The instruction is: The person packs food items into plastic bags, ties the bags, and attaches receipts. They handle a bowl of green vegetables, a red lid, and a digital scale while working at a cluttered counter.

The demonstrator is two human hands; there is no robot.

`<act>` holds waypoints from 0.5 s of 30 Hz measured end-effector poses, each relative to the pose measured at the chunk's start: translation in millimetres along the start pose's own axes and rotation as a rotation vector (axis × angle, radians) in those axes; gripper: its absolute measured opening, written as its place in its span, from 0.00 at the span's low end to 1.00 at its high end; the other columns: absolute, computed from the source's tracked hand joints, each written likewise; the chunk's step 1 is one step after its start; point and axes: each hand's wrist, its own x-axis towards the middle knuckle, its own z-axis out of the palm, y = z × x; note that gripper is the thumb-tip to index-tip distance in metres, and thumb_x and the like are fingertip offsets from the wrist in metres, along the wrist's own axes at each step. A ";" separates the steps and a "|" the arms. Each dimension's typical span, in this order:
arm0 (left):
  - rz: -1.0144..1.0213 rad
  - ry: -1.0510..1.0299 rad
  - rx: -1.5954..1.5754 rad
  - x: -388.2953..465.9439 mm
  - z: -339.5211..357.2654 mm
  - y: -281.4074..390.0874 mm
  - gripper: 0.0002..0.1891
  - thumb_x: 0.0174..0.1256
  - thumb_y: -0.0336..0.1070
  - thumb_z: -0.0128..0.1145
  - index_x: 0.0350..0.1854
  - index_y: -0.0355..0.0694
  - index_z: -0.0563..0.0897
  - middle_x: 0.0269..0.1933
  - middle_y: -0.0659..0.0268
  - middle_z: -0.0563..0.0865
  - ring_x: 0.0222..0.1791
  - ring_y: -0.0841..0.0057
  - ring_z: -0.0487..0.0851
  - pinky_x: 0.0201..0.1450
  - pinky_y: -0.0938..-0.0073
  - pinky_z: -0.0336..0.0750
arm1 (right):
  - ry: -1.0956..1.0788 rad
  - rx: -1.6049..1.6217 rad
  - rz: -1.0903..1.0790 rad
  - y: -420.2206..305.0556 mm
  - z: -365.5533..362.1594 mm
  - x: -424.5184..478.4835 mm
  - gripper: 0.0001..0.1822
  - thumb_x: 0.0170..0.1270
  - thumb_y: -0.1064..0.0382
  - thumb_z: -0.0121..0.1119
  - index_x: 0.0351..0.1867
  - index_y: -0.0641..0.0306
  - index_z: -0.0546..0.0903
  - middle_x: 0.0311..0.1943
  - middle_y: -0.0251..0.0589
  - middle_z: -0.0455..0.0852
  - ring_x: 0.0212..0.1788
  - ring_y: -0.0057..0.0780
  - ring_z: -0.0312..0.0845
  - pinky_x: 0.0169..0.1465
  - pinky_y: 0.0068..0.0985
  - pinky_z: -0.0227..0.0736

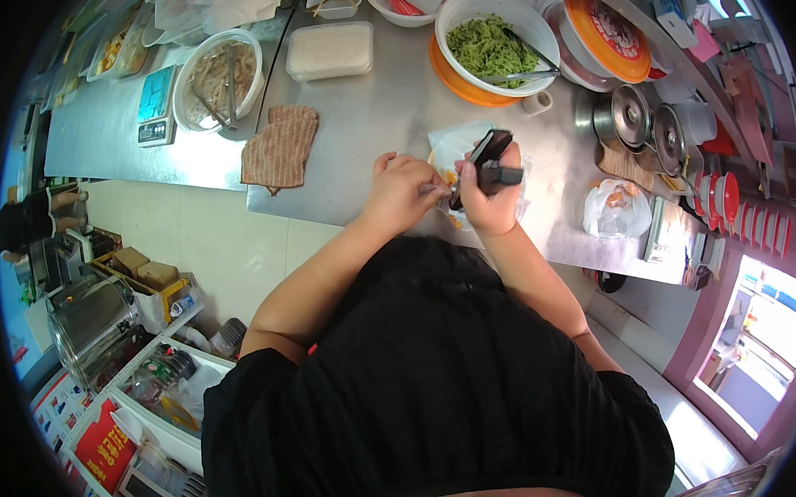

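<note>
My right hand [492,191] is closed around a black and metal hand-held tool [494,158], perhaps a stapler; its exact kind cannot be told. The fingers of my left hand [402,192] pinch the gathered edge of a thin plastic bag [463,139] at the tool's lower left end. The bag lies on the steel table [366,126] under my right hand, with some orange print on it. What it contains is mostly hidden by my hands. Left of my left hand lies a folded brown cloth [280,147].
Bowls of shredded green vegetable [489,51] and pale food [221,79] with tongs stand behind, beside a lidded clear box [329,50] and a digital scale [157,112]. Lidded steel pots [632,115] and a tied plastic bag [616,209] are at the right. Another person [30,218] is at far left.
</note>
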 end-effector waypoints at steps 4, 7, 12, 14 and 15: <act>0.016 -0.032 0.003 5.5 -0.7 -2.3 0.08 0.52 0.42 0.69 0.30 0.48 0.84 0.33 0.72 0.83 0.45 0.70 0.79 0.60 0.61 0.62 | 0.055 0.120 0.061 -1.5 -2.1 5.4 0.15 0.57 0.76 0.57 0.44 0.67 0.68 0.33 0.35 0.75 0.36 0.19 0.74 0.40 0.20 0.73; 0.024 -0.077 0.019 7.8 -5.5 -1.2 0.08 0.53 0.44 0.68 0.32 0.50 0.85 0.35 0.73 0.84 0.47 0.70 0.79 0.61 0.54 0.60 | -0.088 0.094 -0.010 -15.5 -12.2 -3.1 0.23 0.56 0.75 0.59 0.53 0.66 0.66 0.40 0.37 0.74 0.42 0.23 0.74 0.47 0.24 0.73; 0.048 -0.079 0.019 12.1 -11.4 7.4 0.15 0.53 0.48 0.67 0.42 0.51 0.84 0.40 0.72 0.85 0.50 0.68 0.78 0.61 0.56 0.60 | 0.498 0.390 0.095 -21.0 -109.1 4.5 0.22 0.64 0.57 0.56 0.56 0.62 0.67 0.43 0.43 0.77 0.42 0.37 0.77 0.47 0.32 0.75; 0.114 -0.121 0.136 18.9 -10.2 20.4 0.17 0.53 0.49 0.66 0.44 0.51 0.84 0.41 0.71 0.85 0.49 0.68 0.78 0.61 0.57 0.61 | 0.585 -0.041 0.361 14.5 -160.4 17.0 0.22 0.63 0.55 0.57 0.53 0.66 0.70 0.38 0.44 0.80 0.41 0.39 0.80 0.47 0.32 0.76; 0.185 -0.118 0.225 23.7 -6.3 29.7 0.17 0.54 0.49 0.65 0.45 0.51 0.84 0.41 0.69 0.85 0.49 0.68 0.79 0.60 0.58 0.62 | 0.559 -0.369 0.487 30.0 -177.3 20.9 0.24 0.64 0.53 0.57 0.54 0.69 0.71 0.37 0.45 0.80 0.42 0.41 0.82 0.48 0.33 0.76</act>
